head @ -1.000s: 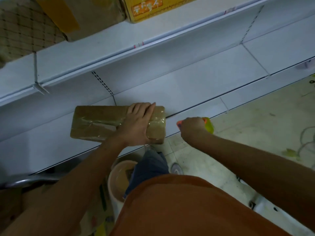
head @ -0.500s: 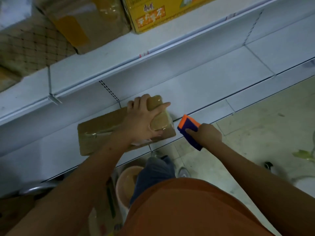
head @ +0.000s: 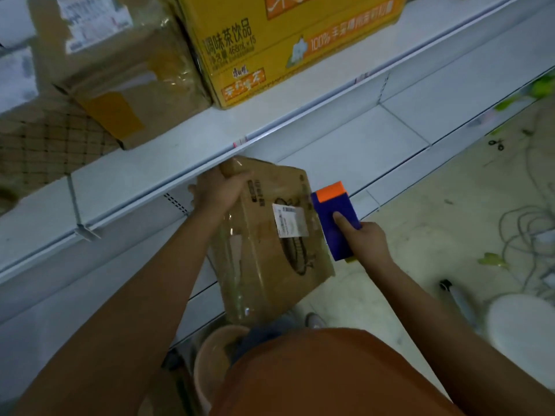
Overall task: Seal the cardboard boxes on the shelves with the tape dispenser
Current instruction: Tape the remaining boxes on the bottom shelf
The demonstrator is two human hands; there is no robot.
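A flat brown cardboard box with clear tape and a white label is lifted off the lower shelf and tilted, its broad face toward me. My left hand grips its top far corner. My right hand holds the blue and orange tape dispenser right beside the box's right edge, forefinger laid along the blue body. On the upper shelf stand a yellow drinks carton and a brown taped box.
A checkered box sits at the far left of the upper shelf. A pinkish bucket stands on the floor by my legs. Cables and a white round object lie on the tiled floor at right.
My left hand lifted the flat box off the lower shelf and turned it up on edge. The right hand brought the tape dispenser up against the box's right side.
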